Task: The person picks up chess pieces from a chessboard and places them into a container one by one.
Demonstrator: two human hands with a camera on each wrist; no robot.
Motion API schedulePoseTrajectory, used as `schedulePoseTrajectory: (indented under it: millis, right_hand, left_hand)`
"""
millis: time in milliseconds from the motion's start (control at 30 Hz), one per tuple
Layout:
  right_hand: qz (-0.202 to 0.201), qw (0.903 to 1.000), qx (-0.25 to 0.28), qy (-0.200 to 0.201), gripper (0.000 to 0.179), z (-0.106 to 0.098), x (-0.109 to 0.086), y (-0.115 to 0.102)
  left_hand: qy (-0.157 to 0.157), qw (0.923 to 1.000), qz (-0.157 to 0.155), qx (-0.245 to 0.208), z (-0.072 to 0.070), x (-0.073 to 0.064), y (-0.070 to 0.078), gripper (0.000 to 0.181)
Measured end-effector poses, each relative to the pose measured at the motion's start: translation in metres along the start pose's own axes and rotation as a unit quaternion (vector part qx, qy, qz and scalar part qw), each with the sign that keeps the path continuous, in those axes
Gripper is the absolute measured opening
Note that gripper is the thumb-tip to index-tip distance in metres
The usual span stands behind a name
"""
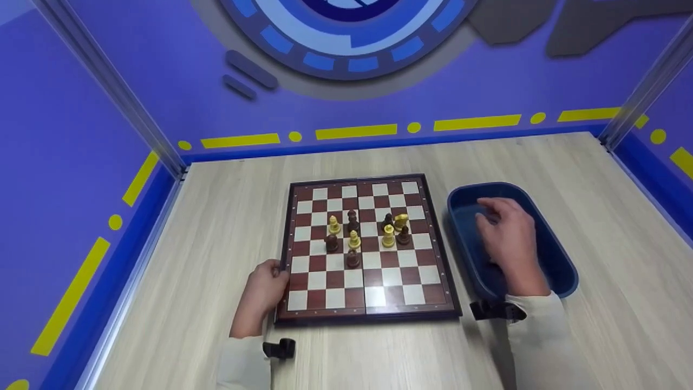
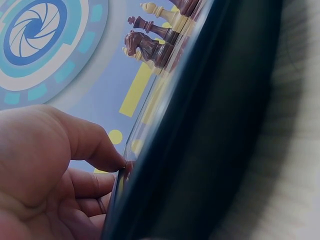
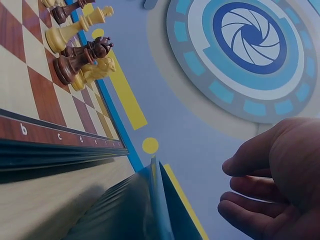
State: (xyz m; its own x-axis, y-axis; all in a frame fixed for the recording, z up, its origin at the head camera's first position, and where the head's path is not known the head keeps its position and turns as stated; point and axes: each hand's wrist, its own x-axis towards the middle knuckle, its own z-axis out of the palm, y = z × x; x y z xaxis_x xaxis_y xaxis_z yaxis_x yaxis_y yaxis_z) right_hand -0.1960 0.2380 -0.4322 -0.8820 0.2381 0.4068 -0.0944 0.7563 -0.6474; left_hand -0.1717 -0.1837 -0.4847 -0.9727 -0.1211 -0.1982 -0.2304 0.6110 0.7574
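Note:
A brown-and-white chessboard (image 1: 326,281) lies on the table, with several cream and dark brown chess pieces standing around its middle. Among them are a dark knight (image 2: 142,47), a cream king (image 1: 388,236) and a dark bishop (image 3: 80,60). My left hand (image 1: 265,287) grips the board's left edge, thumb and fingers pinching the rim in the left wrist view. Over the blue bin (image 1: 563,276) right of the board, my right hand (image 1: 511,233) hovers with fingers loosely bent and apart. Nothing shows between those fingers in the right wrist view (image 3: 270,185).
The light wooden table (image 1: 216,216) is bounded by a blue back wall (image 1: 162,65) with yellow dashes and by side walls. The bin's raised wall (image 3: 155,200) stands close beside the board's right edge. Black straps circle both wrists.

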Motion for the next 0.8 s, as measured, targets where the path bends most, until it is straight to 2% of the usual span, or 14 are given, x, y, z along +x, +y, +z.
schedulePoseTrajectory:
  millis: [800]
  right_hand:
    - [-0.045, 0.9988, 0.019, 0.010, 0.025, 0.018, -0.004, -0.012]
  left_hand:
    - [0.001, 1.0000, -0.004, 0.003, 0.000, 0.000, 0.000, 0.030]
